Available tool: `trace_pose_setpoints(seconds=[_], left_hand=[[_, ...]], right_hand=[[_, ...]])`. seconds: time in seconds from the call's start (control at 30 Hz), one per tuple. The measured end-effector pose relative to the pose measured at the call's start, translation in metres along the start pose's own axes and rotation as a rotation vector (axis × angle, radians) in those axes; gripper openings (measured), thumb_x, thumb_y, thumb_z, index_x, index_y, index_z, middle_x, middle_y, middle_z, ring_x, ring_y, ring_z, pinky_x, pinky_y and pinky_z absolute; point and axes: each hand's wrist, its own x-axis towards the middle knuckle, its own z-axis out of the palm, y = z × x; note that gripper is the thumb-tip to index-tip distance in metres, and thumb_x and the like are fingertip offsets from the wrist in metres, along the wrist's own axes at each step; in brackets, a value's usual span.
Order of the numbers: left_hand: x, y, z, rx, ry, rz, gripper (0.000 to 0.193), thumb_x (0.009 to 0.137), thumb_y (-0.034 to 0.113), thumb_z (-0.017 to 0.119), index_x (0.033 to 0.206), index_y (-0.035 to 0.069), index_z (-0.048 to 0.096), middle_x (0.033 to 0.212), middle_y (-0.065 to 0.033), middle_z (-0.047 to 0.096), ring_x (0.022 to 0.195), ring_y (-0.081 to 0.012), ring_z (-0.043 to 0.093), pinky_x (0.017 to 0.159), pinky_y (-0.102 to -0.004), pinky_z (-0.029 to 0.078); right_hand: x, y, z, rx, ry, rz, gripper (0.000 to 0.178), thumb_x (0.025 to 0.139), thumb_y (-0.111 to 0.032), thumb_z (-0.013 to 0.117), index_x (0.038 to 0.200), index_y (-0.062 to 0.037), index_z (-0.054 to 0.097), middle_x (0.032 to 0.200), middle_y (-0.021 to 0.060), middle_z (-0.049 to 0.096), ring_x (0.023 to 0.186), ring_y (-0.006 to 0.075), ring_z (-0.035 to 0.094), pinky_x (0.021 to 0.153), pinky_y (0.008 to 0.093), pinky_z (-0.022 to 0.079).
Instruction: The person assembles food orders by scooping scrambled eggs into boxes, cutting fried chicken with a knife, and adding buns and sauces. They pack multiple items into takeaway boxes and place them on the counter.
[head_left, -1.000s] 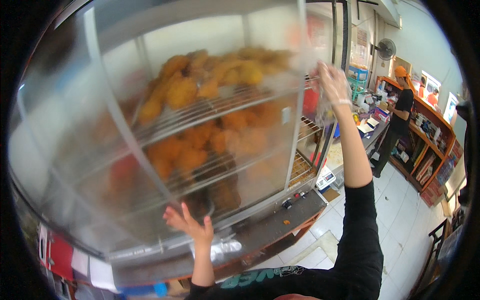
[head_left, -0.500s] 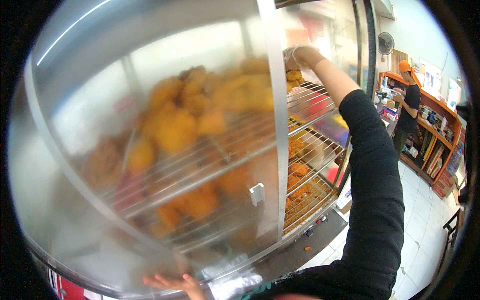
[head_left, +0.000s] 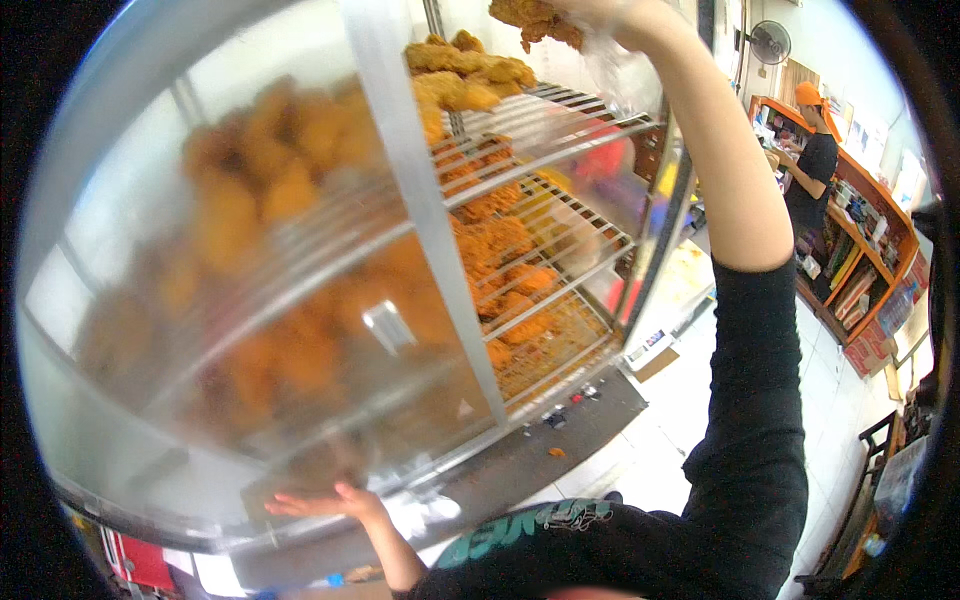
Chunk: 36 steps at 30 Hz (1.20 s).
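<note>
My right hand (head_left: pixel 615 18), in a loose clear plastic glove, is raised at the top of the view, closed on a piece of fried chicken (head_left: pixel 535 22). The piece hangs above the top wire rack (head_left: pixel 590 105) of a glass display cabinet. On that rack, golden fried chicken pieces (head_left: pixel 465 75) are heaped, and redder fried pieces (head_left: pixel 500 250) lie on the racks below. Low at the left, my left hand (head_left: pixel 325 502) is open, palm up and fingers stretched, close to the glass with nothing in it. The right fingertips are partly cut off by the frame.
A metal-edged sliding glass door (head_left: pixel 430 210) with a small handle (head_left: pixel 388 326) covers the cabinet's left part, its glass hazy. A grey ledge (head_left: pixel 560 445) runs below. To the right, a person in an orange head covering (head_left: pixel 815 165) stands by wooden shelves (head_left: pixel 860 260).
My right hand has come up from the top rack, and a piece of fried chicken now shows in it. The cabinet has shifted left in the view. My left hand stays open.
</note>
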Motion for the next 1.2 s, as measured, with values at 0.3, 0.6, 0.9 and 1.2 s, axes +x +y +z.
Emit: trace_pose_setpoints(seconds=[0.3,0.6,0.9,1.2], left_hand=[[-0.038,0.079,0.036,0.075,0.055,-0.033,0.085,0.097,0.065,0.042,0.156,0.005,0.029,0.161,-0.0269,0.017,0.149,-0.0449,0.017,0.118,-0.0589,0.016],[-0.080,0.159,0.062,0.109,0.039,0.054,0.076,0.103,0.053,0.042,0.154,-0.002,0.027,0.160,-0.0288,0.019,0.149,-0.0439,0.015,0.118,-0.0567,0.014],[-0.118,0.212,0.094,0.147,0.031,0.151,0.074,0.105,0.053,0.031,0.154,-0.002,0.024,0.161,-0.0230,0.019,0.149,-0.0382,0.018,0.120,-0.0532,0.015],[-0.158,0.260,0.099,0.139,-0.034,-0.162,0.069,0.106,0.054,0.021,0.154,0.005,0.031,0.159,-0.0135,0.030,0.146,-0.0289,0.030,0.118,-0.0478,0.027]], right_hand=[[-0.194,0.189,-0.028,1.248,-0.291,0.413,0.055,0.093,-0.031,0.071,0.136,-0.0029,0.050,0.117,0.0077,0.067,0.094,0.0168,0.070,0.075,0.0283,0.059],[-0.289,0.485,0.014,1.082,-0.452,1.012,0.056,0.095,-0.035,0.067,0.141,-0.0127,0.046,0.122,0.0052,0.064,0.109,0.0172,0.064,0.082,0.0374,0.054],[-0.246,0.622,0.225,0.280,-0.537,0.363,0.035,0.095,-0.026,0.061,0.129,-0.0160,0.058,0.123,0.0109,0.067,0.117,0.0336,0.061,0.099,0.0510,0.048],[-0.264,0.649,0.270,-0.177,-0.491,-0.324,0.051,0.089,-0.017,0.059,0.139,-0.0217,0.049,0.154,0.0096,0.038,0.144,0.0388,0.031,0.112,0.0599,0.030]])
